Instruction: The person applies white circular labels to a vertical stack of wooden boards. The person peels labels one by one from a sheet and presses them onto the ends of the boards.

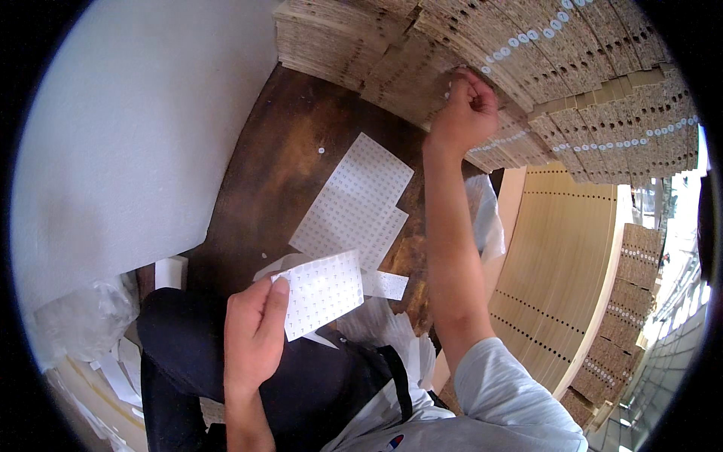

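My left hand [256, 335] is closed on a white sheet of small round stickers [324, 294], held above my knee with the thumb on top. At the far stack of particle boards [407, 71], my right hand [468, 109] has its fingers pinched together against the board edges. A tiny white spot shows at those fingertips and looks like a round sticker, partly hidden by the fingers. Rows of round white stickers [527, 36] run along the edges of the stacked boards. More sticker sheets [354, 200] lie on the dark brown surface between my arms.
One loose round sticker [321, 151] lies on the dark brown surface [256, 173]. A large white block [143, 135] stands on the left, with clear plastic wrap [83, 316] below it. Pale boards with rows of holes [550, 248] and further stacks [629, 279] line the right.
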`<action>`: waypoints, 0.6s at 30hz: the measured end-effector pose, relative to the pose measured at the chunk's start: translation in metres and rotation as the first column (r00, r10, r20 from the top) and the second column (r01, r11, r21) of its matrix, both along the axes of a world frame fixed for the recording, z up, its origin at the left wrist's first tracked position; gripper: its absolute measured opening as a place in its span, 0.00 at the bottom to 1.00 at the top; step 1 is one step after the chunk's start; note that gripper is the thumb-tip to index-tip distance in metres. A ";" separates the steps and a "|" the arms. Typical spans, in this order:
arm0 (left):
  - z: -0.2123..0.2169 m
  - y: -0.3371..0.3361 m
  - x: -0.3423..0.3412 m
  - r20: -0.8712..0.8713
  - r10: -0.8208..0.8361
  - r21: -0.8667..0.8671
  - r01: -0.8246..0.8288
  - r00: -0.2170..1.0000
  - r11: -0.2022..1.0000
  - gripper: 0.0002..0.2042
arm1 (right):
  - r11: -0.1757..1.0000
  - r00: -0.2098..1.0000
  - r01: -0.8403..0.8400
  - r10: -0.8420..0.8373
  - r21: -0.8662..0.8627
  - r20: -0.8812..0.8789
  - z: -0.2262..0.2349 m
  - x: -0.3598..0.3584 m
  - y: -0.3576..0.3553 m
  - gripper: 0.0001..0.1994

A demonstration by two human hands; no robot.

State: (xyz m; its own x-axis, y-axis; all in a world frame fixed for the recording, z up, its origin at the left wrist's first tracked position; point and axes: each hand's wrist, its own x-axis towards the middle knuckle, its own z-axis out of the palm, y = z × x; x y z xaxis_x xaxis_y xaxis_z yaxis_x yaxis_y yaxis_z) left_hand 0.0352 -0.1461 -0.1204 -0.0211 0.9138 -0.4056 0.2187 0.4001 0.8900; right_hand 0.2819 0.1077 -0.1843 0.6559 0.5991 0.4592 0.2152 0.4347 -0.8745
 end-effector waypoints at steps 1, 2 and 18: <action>0.000 -0.001 0.000 -0.001 0.003 0.004 -0.003 1.000 1.000 0.16 | 1.000 1.000 0.010 -0.010 -0.007 0.022 -0.001 0.000 0.000 0.04; -0.001 -0.001 0.000 -0.001 0.005 0.008 -0.005 1.000 1.000 0.16 | 1.000 0.999 0.020 -0.019 -0.013 0.044 -0.002 0.000 0.000 0.05; -0.004 -0.004 0.002 -0.088 -0.042 0.012 0.043 0.995 0.999 0.15 | 0.978 0.953 0.207 -0.200 -0.005 0.228 0.001 0.014 -0.001 0.11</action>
State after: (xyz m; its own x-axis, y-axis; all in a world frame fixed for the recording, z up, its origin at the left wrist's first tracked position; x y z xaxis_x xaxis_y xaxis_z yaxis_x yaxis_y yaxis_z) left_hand 0.0375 -0.1505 -0.1248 -0.0174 0.9200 -0.3915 0.3125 0.3769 0.8719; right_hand 0.2958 0.1066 -0.1829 0.6468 0.4791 0.5934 0.4890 0.3365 -0.8047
